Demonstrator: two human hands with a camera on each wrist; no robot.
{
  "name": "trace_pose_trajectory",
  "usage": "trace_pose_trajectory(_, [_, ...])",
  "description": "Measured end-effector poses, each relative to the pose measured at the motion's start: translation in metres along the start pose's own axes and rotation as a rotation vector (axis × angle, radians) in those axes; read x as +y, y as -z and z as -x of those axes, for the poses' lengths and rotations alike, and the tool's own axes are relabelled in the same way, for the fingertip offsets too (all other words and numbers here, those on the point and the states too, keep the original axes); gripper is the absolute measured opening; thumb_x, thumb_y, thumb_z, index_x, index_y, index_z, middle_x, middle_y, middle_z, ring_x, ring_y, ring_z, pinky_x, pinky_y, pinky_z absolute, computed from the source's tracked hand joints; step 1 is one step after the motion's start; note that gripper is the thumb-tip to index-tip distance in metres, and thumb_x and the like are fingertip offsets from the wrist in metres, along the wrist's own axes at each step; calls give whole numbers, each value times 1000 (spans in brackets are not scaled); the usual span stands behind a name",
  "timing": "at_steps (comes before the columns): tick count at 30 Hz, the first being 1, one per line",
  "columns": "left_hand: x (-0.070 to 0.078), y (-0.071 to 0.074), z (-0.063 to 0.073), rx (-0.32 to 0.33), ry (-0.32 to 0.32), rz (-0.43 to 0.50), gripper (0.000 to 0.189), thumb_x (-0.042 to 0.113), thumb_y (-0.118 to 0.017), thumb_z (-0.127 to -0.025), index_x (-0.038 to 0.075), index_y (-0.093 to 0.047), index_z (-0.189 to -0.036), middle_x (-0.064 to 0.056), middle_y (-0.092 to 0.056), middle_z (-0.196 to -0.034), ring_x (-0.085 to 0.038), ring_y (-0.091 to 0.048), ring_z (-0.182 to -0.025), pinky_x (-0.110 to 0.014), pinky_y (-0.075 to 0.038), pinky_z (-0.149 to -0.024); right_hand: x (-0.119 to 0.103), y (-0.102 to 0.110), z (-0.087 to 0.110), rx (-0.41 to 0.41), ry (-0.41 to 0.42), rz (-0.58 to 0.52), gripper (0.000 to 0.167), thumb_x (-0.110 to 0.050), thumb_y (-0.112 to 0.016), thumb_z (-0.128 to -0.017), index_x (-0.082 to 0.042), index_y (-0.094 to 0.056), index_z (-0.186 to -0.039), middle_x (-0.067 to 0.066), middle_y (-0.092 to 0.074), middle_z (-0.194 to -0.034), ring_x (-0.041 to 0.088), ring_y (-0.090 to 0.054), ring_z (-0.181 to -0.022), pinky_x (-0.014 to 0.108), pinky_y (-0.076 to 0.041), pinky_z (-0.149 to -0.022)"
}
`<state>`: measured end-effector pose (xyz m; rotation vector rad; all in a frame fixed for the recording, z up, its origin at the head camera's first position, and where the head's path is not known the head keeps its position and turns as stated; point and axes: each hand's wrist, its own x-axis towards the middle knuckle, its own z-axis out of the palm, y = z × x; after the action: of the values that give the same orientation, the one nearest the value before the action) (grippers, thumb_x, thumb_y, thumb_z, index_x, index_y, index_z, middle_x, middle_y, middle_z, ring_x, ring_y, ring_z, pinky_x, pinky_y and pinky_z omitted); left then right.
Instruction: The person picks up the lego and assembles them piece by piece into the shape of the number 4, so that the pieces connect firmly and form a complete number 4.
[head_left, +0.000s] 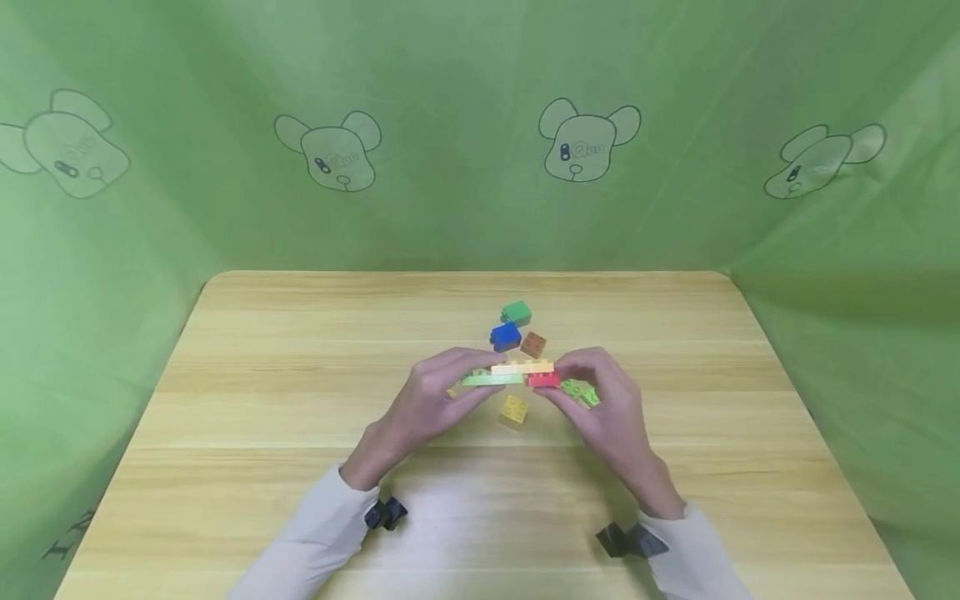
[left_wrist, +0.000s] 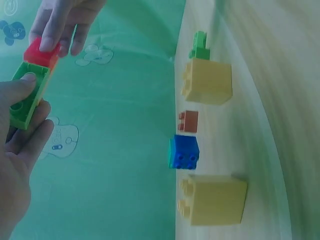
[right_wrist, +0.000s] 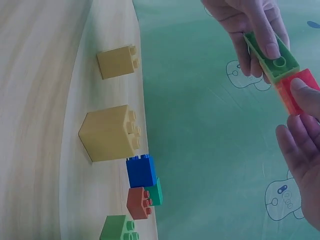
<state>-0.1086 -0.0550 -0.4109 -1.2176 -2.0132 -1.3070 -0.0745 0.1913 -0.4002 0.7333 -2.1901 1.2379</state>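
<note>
Where a green curtain hangs behind a wooden table, the left hand and the right hand pinch a joined brick piece

While the curtain, printed with outlined animal heads, rises round the back and sides, the table spreads beneath both forearms. Pale sleeves cover the arms, with dark devices at the wrists. Each hand grips one end of the joined brick piece, held up above the table: the left hand has its thumb pressed to the hollow underside of a light green brick, and the right hand clasps a red brick between thumb and fingers. A pale orange brick lies across the top of both, bridging them.

On the table, a lime green piece shows through the gap of the right hand. One yellow brick sits between the hands, on the wearer's side of the joined brick piece; a second yellow brick is mostly hidden by the left hand. Beyond the hands stand a blue brick, a darker green brick just behind it, and a small brown brick beside the blue one.
</note>
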Motion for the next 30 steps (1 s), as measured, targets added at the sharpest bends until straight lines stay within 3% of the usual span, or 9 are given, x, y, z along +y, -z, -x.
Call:
trace_pose_trajectory(6, [5, -1, -3, -8, -2, 1, 35, -2, -82, -85, -4, -73, -118, -16, -75, -115, -25, -74, -104, -26, -57, -96, 1, 3, -2, -8, 34, 22, 53, 11, -90, -66, 6, -66, -114, 14, -70, -107, 16, -66, -96, 19, -55, -95])
trace_pose_trajectory(13, [6, 0, -3, -25, 7, 18, 35, -4, -81, -85, -4, -72, -119, -17, -75, -116, -26, -73, -106, -26, -56, -98, 0, 3, -4, -78, 106, 9, 46, -8, -84, -81, 3, -70, -123, 16, -72, -123, 26, -69, -114, 26, -52, -105])
trace_pose_trajectory(16, [6, -1, -3, -28, 15, 51, 35, -6, -82, -84, -5, -71, -118, -17, -74, -116, -27, -72, -109, -27, -56, -99, -2, 3, -5, -101, 127, -2, 41, -13, -81, -87, 2, -70, -124, 16, -73, -123, 28, -70, -112, 26, -53, -103])
trace_pose_trajectory(21, [8, -5, -4, -16, 16, 90, 43, -3, -88, -79, -4, -66, -116, -16, -73, -113, -27, -71, -108, -27, -57, -98, -4, 0, -4, -127, 123, -7, 45, -38, -67, -101, 4, -70, -120, 18, -74, -118, 28, -71, -111, 25, -53, -102])
trace_pose_trajectory(30, [12, -8, -7, -1, -5, 82, 38, 4, -89, -80, -1, -72, -114, -13, -75, -113, -22, -71, -109, -28, -56, -100, -9, -3, -5, -138, 129, -36, 42, -35, -67, -102, 3, -71, -120, 17, -74, -117, 27, -71, -111, 26, -53, -103])
